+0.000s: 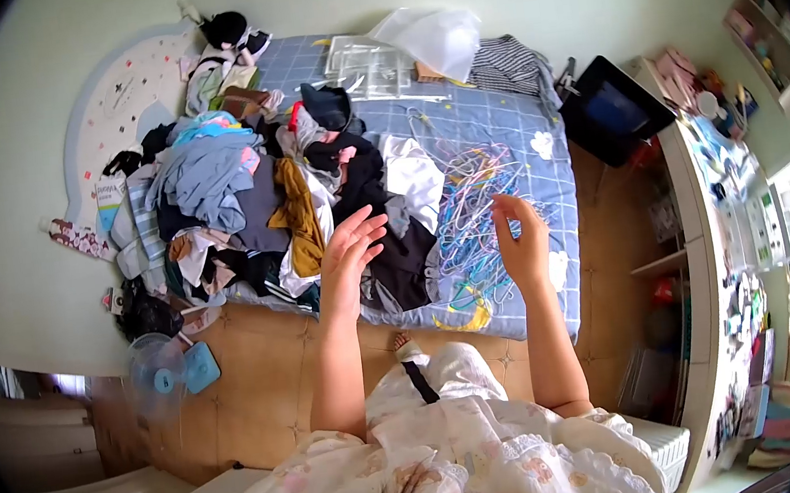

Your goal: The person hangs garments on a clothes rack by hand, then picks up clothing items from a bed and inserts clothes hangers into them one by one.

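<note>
My left hand point(349, 256) is raised in front of the bed with its fingers spread, holding nothing. Behind it lie dark clothes point(401, 260) and a mustard-brown garment point(299, 220). My right hand point(524, 240) is also raised, its fingers loosely curled with a gap between thumb and forefinger; no object shows in it. Beyond and beside that hand is a tangled pile of colourful clothes hangers point(474, 213). A white garment point(412, 178) lies between the hangers and the dark clothes. A large heap of mixed clothes point(208, 185) covers the bed's left side.
The bed has a blue checked sheet point(551, 204). A clear plastic bag point(435, 39), clear plastic panels point(364, 63) and striped fabric point(506, 66) lie at its far side. A black monitor point(615, 111) and cluttered shelves stand right. A fan point(157, 366) stands on the floor left.
</note>
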Demonstrator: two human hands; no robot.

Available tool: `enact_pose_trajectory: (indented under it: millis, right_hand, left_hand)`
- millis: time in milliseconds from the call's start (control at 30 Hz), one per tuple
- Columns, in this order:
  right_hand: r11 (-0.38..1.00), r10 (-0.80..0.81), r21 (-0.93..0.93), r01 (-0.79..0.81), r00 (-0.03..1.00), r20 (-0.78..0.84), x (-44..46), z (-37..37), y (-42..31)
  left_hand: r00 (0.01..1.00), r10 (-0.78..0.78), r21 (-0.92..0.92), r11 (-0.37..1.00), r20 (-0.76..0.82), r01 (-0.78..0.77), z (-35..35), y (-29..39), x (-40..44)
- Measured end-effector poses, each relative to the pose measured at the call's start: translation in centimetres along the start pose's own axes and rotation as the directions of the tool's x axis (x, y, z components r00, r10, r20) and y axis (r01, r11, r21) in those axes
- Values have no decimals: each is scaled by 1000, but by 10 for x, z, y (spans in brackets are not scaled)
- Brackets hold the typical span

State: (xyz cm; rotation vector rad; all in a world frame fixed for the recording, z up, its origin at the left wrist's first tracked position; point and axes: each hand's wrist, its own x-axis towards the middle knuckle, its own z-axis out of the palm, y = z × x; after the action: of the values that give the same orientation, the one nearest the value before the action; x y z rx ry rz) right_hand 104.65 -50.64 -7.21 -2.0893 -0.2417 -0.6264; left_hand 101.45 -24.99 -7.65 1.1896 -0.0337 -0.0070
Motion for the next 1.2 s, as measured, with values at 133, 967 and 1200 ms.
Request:
enact_pose_trajectory:
  millis: [133, 967, 1200]
  right_hand:
    - [1000, -2, 1, 2, 996, 87, 31, 33, 8]
    - [884, 465, -343, -317, 660, 590, -75, 273, 355]
    - [686, 712, -637, -352, 144, 687, -72, 289, 362]
  left_hand:
    - [996, -26, -8, 1000, -89, 25, -21, 2, 25]
    - [704, -681, 776, 327, -202, 539, -97, -455, 85]
    - [729, -608, 858, 147, -314, 492, -70, -458, 67]
